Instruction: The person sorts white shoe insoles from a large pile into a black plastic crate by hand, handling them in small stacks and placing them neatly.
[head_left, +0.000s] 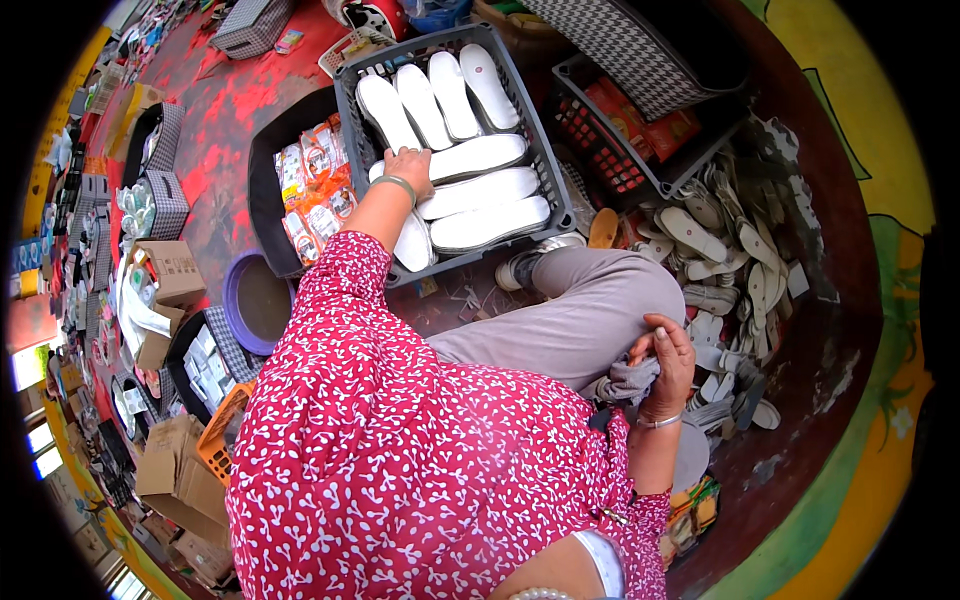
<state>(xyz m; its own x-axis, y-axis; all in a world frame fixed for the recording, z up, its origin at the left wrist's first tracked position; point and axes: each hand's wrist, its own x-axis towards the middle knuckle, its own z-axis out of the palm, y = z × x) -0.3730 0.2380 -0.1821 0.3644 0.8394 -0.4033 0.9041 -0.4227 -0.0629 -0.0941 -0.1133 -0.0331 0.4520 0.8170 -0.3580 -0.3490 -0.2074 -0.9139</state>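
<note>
A dark grey plastic crate in front of me holds several white shoe insoles, some lying lengthwise at the far end, others crosswise nearer me. My left hand reaches to the crate's left side. Its fingers rest on the left end of a crosswise insole, and it does not appear to grip it. At my right knee, my right hand is bent round a bunched grey cloth. Part of that cloth is hidden by the fingers.
Left of the crate stands a black bin with orange-and-white packets. A purple basin and cardboard boxes are nearer me. On the right lie a heap of loose insoles and another crate under a houndstooth box.
</note>
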